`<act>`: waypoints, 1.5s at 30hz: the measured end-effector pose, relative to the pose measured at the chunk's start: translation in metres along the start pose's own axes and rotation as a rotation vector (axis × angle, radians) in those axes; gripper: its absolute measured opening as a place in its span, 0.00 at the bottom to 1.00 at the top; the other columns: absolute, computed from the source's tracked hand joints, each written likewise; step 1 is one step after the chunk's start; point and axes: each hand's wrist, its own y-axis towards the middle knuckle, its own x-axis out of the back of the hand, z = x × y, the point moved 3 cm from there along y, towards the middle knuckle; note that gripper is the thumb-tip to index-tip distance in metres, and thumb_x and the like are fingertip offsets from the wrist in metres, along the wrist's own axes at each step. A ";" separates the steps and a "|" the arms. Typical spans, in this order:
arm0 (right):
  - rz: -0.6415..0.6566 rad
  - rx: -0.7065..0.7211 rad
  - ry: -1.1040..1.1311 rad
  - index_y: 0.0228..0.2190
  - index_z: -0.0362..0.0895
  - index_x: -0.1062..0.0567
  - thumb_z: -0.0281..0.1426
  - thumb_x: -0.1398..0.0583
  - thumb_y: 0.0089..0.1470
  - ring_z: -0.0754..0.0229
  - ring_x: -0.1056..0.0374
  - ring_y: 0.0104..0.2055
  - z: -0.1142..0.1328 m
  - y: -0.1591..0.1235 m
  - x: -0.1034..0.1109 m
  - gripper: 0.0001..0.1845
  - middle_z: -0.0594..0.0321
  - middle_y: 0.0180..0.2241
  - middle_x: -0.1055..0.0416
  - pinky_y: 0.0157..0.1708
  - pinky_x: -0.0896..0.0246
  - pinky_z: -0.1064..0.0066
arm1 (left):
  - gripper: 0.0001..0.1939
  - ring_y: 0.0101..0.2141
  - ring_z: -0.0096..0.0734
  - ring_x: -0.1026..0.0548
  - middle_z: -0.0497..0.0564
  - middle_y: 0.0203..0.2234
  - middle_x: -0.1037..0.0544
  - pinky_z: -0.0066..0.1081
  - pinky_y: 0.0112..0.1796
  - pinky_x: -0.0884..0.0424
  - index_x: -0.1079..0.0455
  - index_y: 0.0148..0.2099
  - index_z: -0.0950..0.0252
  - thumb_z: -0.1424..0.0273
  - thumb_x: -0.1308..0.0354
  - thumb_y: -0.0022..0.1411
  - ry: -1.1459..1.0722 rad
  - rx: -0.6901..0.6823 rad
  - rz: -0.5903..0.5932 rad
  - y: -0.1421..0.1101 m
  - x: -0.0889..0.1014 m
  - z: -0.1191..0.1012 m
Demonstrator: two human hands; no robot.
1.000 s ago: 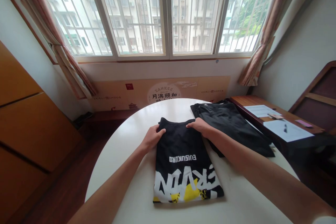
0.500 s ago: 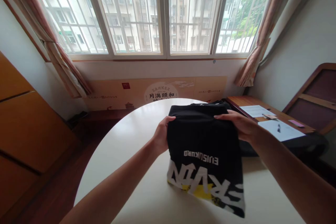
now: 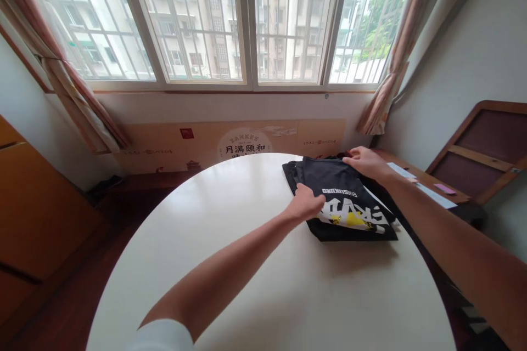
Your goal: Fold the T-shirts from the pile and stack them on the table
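Black T-shirt (image 3: 349,197): folded, white and yellow print upward, lying on a second black garment (image 3: 354,233) near the far edge of the round white tabletop (image 3: 206,285).
Left hand (image 3: 304,203): fingers spread across the T-shirt's left side, palm down; grip cannot be confirmed.
Right hand (image 3: 366,163): at the T-shirt's far right corner, fingers on the fabric, narrowly curled; grip cannot be confirmed.
Adjacent: wooden desk (image 3: 424,180) to the right, carrying papers (image 3: 436,195) and a pink card (image 3: 444,188).
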 end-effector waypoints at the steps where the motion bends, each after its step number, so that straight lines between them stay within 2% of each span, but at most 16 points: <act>1: 0.044 -0.003 -0.053 0.56 0.37 0.24 0.41 0.31 0.58 0.42 0.23 0.52 -0.006 -0.006 -0.013 0.30 0.41 0.50 0.20 0.53 0.31 0.59 | 0.36 0.53 0.59 0.22 0.69 0.50 0.21 0.38 0.46 0.28 0.40 0.63 0.71 0.68 0.32 0.55 0.141 0.008 0.014 -0.015 -0.003 0.008; 3: 0.099 -0.048 -0.159 0.51 0.34 0.21 0.44 0.30 0.56 0.34 0.24 0.54 -0.017 -0.018 -0.037 0.30 0.34 0.50 0.21 0.54 0.32 0.52 | 0.31 0.47 0.56 0.20 0.68 0.46 0.20 0.39 0.43 0.29 0.40 0.62 0.70 0.70 0.36 0.59 0.384 0.002 0.041 -0.041 -0.009 0.016; 6: 0.093 -0.129 -0.293 0.57 0.28 0.26 0.46 0.35 0.61 0.25 0.31 0.61 -0.026 -0.030 -0.057 0.36 0.23 0.57 0.28 0.56 0.35 0.43 | 0.18 0.39 0.49 0.20 0.63 0.41 0.19 0.38 0.39 0.30 0.36 0.55 0.66 0.73 0.43 0.64 0.495 -0.073 0.033 -0.065 -0.017 0.010; 9: 0.069 -0.109 -0.365 0.61 0.27 0.29 0.42 0.42 0.67 0.25 0.36 0.65 -0.024 -0.035 -0.060 0.34 0.26 0.61 0.31 0.59 0.39 0.41 | 0.02 0.37 0.43 0.21 0.57 0.36 0.19 0.35 0.37 0.30 0.33 0.40 0.60 0.72 0.45 0.65 0.502 -0.132 0.048 -0.077 -0.025 0.004; 12: 0.047 -0.018 -0.398 0.68 0.33 0.36 0.42 0.46 0.69 0.29 0.40 0.68 -0.010 -0.045 -0.062 0.36 0.33 0.67 0.36 0.62 0.43 0.41 | 0.02 0.34 0.42 0.21 0.54 0.32 0.19 0.36 0.35 0.30 0.34 0.36 0.59 0.71 0.44 0.63 0.623 -0.221 0.150 -0.085 -0.033 0.013; 17: 0.166 0.208 -0.456 0.72 0.44 0.39 0.57 0.52 0.70 0.31 0.48 0.73 0.021 -0.091 -0.092 0.42 0.38 0.72 0.44 0.67 0.54 0.36 | 0.03 0.38 0.47 0.21 0.59 0.35 0.19 0.40 0.41 0.25 0.29 0.41 0.63 0.71 0.42 0.65 0.912 -0.439 0.282 -0.086 -0.043 0.041; 19: 0.203 0.212 -0.500 0.73 0.45 0.39 0.60 0.52 0.68 0.28 0.52 0.75 0.027 -0.105 -0.104 0.45 0.36 0.73 0.47 0.67 0.58 0.32 | 0.06 0.40 0.46 0.21 0.61 0.37 0.19 0.41 0.46 0.25 0.28 0.42 0.66 0.74 0.46 0.67 0.953 -0.508 0.278 -0.081 -0.046 0.046; 22: 0.207 0.238 -0.541 0.74 0.45 0.42 0.59 0.50 0.69 0.30 0.54 0.76 0.027 -0.105 -0.110 0.45 0.34 0.74 0.50 0.69 0.61 0.34 | 0.08 0.41 0.45 0.22 0.61 0.38 0.20 0.41 0.48 0.26 0.28 0.43 0.67 0.76 0.49 0.69 0.973 -0.538 0.238 -0.076 -0.045 0.048; 26: 0.208 0.274 -0.554 0.73 0.42 0.41 0.53 0.49 0.71 0.32 0.52 0.75 0.026 -0.091 -0.104 0.40 0.34 0.73 0.49 0.69 0.59 0.36 | 0.07 0.44 0.47 0.24 0.63 0.43 0.21 0.42 0.50 0.26 0.28 0.46 0.67 0.72 0.45 0.68 1.008 -0.571 0.300 -0.088 -0.025 0.048; 29: 0.121 0.424 -0.462 0.64 0.36 0.29 0.42 0.47 0.71 0.34 0.43 0.71 0.041 -0.106 -0.096 0.29 0.35 0.67 0.37 0.69 0.54 0.41 | 0.10 0.48 0.45 0.24 0.61 0.52 0.23 0.41 0.53 0.27 0.27 0.50 0.65 0.73 0.43 0.68 0.953 -0.569 0.345 -0.111 0.014 0.052; 32: 0.099 0.750 -0.170 0.51 0.39 0.23 0.32 0.47 0.69 0.45 0.30 0.58 0.067 -0.158 -0.096 0.18 0.45 0.53 0.24 0.62 0.42 0.56 | 0.13 0.50 0.41 0.24 0.56 0.54 0.23 0.38 0.54 0.29 0.26 0.53 0.61 0.75 0.44 0.69 0.896 -0.521 0.289 -0.136 0.062 0.055; 34: 0.225 0.894 -0.008 0.45 0.43 0.23 0.31 0.48 0.69 0.51 0.27 0.48 0.078 -0.201 -0.107 0.14 0.52 0.44 0.22 0.51 0.36 0.63 | 0.14 0.49 0.40 0.25 0.55 0.51 0.23 0.37 0.53 0.30 0.25 0.54 0.58 0.73 0.43 0.69 0.899 -0.472 0.214 -0.148 0.091 0.057; 37: 0.297 1.009 -0.019 0.31 0.46 0.27 0.29 0.48 0.66 0.55 0.31 0.34 0.080 -0.248 -0.131 0.13 0.58 0.32 0.25 0.37 0.41 0.66 | 0.08 0.41 0.38 0.26 0.52 0.39 0.23 0.35 0.45 0.30 0.26 0.47 0.61 0.73 0.43 0.67 0.953 -0.364 0.092 -0.159 0.119 0.060; 39: 0.275 1.023 -0.111 0.25 0.47 0.31 0.28 0.47 0.65 0.58 0.35 0.28 0.075 -0.262 -0.144 0.15 0.61 0.25 0.28 0.32 0.50 0.64 | 0.04 0.32 0.34 0.29 0.48 0.30 0.26 0.33 0.37 0.33 0.31 0.37 0.61 0.72 0.44 0.66 1.003 -0.284 0.051 -0.163 0.124 0.061; 41: 0.291 0.997 -0.191 0.22 0.47 0.33 0.29 0.47 0.65 0.60 0.38 0.24 0.067 -0.264 -0.153 0.18 0.62 0.22 0.29 0.30 0.57 0.62 | 0.12 0.26 0.30 0.34 0.45 0.24 0.30 0.32 0.31 0.40 0.41 0.30 0.60 0.70 0.45 0.67 1.048 -0.245 0.084 -0.165 0.118 0.061; 45: 0.334 0.947 -0.264 0.21 0.46 0.34 0.31 0.47 0.66 0.62 0.39 0.23 0.061 -0.257 -0.158 0.20 0.61 0.22 0.25 0.31 0.63 0.60 | 0.19 0.23 0.29 0.40 0.44 0.19 0.34 0.35 0.29 0.48 0.52 0.27 0.61 0.69 0.46 0.66 1.142 -0.292 0.225 -0.166 0.092 0.058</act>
